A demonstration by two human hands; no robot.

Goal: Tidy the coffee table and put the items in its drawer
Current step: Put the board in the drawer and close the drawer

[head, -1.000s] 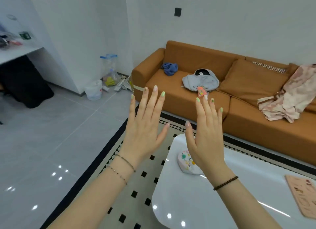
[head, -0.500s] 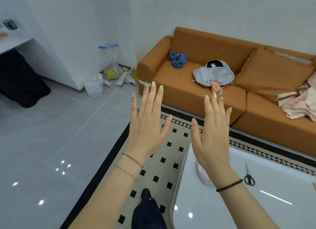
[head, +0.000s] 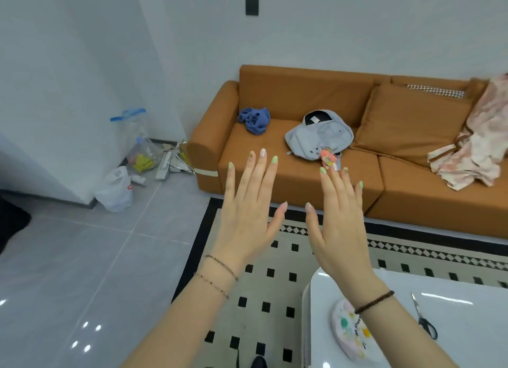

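Hands raised, left hand (head: 247, 216) and right hand (head: 338, 224), each grip open and empty. Scissors (head: 420, 315) and patterned pouch (head: 347, 332) lie on the white surface (head: 481, 340) below; a careless grab could catch the blades.

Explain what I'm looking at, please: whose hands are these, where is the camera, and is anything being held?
There is no machine here. A person wears a wide-angle camera on the head, looking forward and down, so you see their own two arms. The left hand and right hand are raised side by side with straight fingers, holding nothing. At lower right is the corner of a glossy white coffee table. On it lie a small patterned pouch, partly hidden by the right forearm, and a pair of scissors. Beyond are a patterned rug and an orange sofa with a grey bag on it.
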